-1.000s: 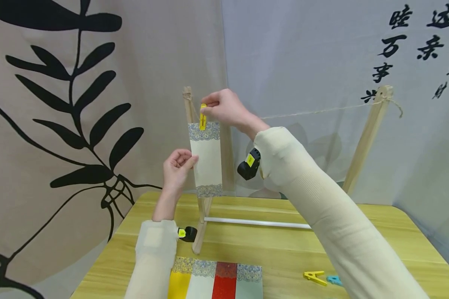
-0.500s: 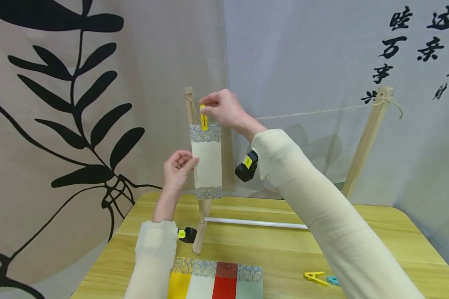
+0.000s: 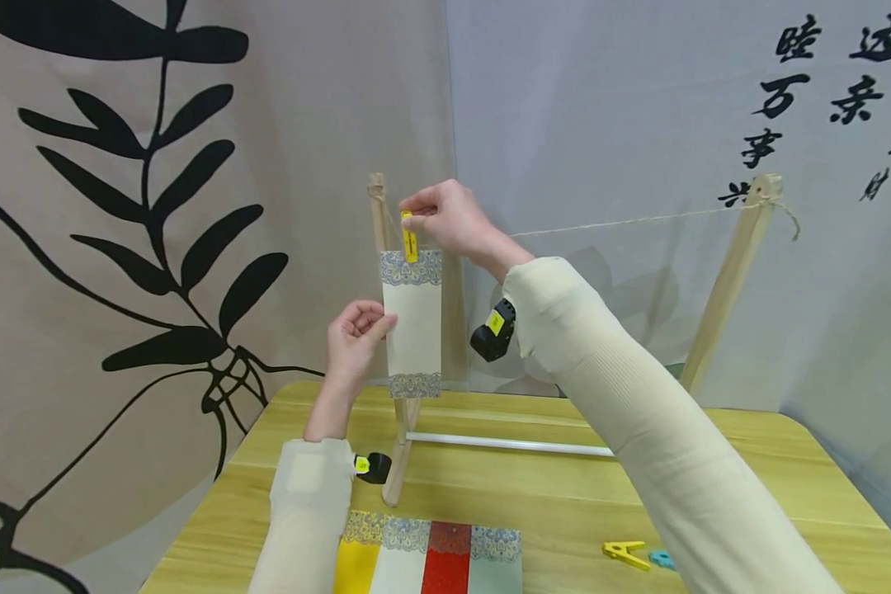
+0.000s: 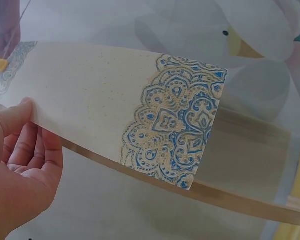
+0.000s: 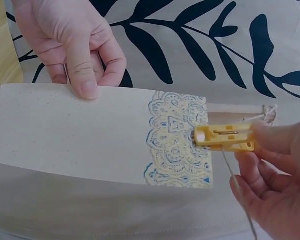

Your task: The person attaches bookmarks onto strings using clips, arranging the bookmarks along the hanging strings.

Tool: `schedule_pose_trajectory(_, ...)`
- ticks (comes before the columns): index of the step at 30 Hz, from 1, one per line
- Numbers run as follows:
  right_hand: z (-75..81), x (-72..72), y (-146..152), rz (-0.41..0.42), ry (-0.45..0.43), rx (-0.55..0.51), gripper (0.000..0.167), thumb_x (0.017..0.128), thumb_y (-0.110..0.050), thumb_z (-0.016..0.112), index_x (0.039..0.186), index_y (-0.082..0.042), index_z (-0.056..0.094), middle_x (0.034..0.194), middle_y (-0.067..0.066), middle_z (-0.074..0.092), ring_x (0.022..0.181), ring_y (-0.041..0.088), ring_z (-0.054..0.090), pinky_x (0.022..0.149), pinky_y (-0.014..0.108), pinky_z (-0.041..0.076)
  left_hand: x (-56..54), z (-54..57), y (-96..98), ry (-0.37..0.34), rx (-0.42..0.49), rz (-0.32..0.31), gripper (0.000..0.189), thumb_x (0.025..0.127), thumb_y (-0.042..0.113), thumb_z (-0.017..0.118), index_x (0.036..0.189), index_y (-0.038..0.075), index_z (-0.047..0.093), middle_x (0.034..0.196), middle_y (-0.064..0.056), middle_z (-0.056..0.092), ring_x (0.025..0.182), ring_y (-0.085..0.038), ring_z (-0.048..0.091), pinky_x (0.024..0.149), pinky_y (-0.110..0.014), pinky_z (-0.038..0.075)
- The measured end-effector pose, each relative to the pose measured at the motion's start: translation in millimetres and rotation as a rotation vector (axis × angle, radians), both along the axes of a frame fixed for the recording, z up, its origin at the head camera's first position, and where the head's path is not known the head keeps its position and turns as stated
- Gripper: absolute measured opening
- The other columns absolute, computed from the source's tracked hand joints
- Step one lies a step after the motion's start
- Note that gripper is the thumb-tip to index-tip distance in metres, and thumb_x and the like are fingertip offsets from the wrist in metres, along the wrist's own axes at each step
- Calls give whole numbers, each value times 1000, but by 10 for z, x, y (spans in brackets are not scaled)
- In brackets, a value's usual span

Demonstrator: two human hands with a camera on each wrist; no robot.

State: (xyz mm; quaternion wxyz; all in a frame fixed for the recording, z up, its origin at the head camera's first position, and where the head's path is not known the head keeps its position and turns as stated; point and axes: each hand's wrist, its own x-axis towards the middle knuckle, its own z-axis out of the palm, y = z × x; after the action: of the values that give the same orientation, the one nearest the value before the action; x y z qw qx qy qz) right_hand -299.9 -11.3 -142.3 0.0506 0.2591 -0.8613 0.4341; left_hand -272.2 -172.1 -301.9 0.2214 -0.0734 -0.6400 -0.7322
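A cream paper card [image 3: 414, 330] with blue lace-patterned ends hangs upright by the left post. My right hand [image 3: 451, 219] pinches a yellow clothespin [image 5: 222, 136] between thumb and fingers; its jaws sit over the card's patterned top edge. The string [image 5: 235, 175] runs at the clothespin, passing by its body in the right wrist view. My left hand [image 3: 352, 342] pinches the card's left edge around mid-height, thumb [image 4: 20, 112] on the front face and fingers curled behind.
A wooden post [image 3: 395, 462] stands behind the card; another post [image 3: 735, 280] rises at right, string tied on top. A white rod [image 3: 512, 444] runs low. Striped patterned cards [image 3: 445, 561], a yellow clothespin [image 3: 625, 554] and a blue clothespin [image 3: 662, 559] lie on the table [image 3: 564, 495].
The clothespin, card and right hand have come down slightly in the head view. The left hand keeps its hold on the card's edge.
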Motion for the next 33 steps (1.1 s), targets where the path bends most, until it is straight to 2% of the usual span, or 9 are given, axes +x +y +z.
schedule_pose_trajectory(8,-34,4,-9,14,3,-19,36,92,-13,61,126,-2,57,122,10,60,98,15,58,80,21,48,3,-11,-2,-8,4,7,25,82,-9,64,78,15,58,69,8,63,66,-6,56,64,-18,49)
schedule_pose_trajectory(15,-32,38,14,8,3,-36,43,91,-17,63,131,-4,53,125,8,58,103,13,55,83,19,47,9,-6,-30,-63,-34,19,21,83,-5,66,80,14,59,68,10,63,66,-5,57,68,-22,51)
schedule_pose_trajectory(20,-15,100,72,-27,81,-46,48,90,-20,64,134,-8,50,130,5,54,110,13,52,90,21,44,61,19,-98,-120,-169,1,10,84,2,67,90,7,60,77,6,65,72,-8,59,72,-24,51)
schedule_pose_trajectory(25,-24,160,152,-35,136,-87,44,90,-19,64,131,-9,54,128,5,52,113,16,51,91,23,44,129,17,-216,-132,-330,9,17,86,6,66,99,-3,59,84,4,64,81,-8,59,76,-20,47)
schedule_pose_trajectory(33,-105,279,341,-4,231,-178,37,86,-10,66,122,-2,60,122,9,56,109,18,53,92,23,44,273,-47,-390,-131,-376,47,21,87,9,66,101,-6,59,86,0,65,80,-7,58,75,-18,46)
